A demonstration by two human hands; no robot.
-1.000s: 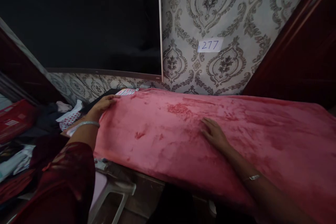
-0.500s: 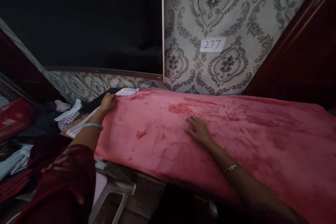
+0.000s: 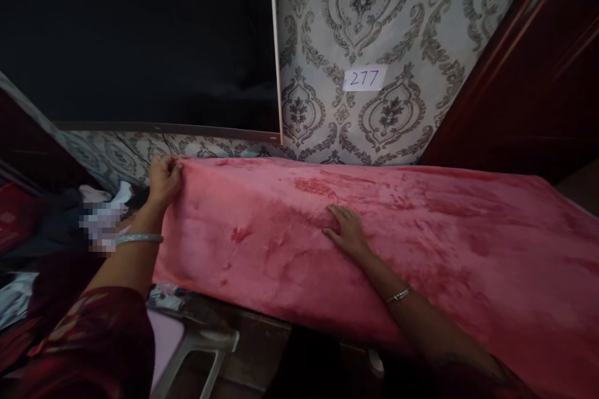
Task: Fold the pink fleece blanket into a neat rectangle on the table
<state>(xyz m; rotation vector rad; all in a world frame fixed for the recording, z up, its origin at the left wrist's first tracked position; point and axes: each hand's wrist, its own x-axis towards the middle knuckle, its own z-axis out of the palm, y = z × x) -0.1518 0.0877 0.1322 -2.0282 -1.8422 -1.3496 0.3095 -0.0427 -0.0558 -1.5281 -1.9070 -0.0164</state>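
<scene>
A pink plush blanket [image 3: 281, 249] lies spread over a long, low surface against the wall. Its far left corner is gripped in my left hand [image 3: 165, 181], whose fingers are closed on the edge and lift it a little. My right hand [image 3: 347, 230] rests on the middle of the blanket, palm down, with the fingers stretched out and the thumb apart. Darker streaks mark the pile around and beyond my right hand. What the blanket covers is hidden.
A large dark television [image 3: 154, 43] hangs on the patterned wall, beside a paper label [image 3: 365, 78] reading 277. Piled clothes [image 3: 51, 218] lie at the left. A plastic stool [image 3: 206, 349] stands below the blanket's near edge. Dark red wood [image 3: 515, 87] rises at the right.
My left hand has drawn the blanket's corner further left and up, covering the striped cloth that showed there before. My right hand stays flat on the blanket. The view has shifted slightly.
</scene>
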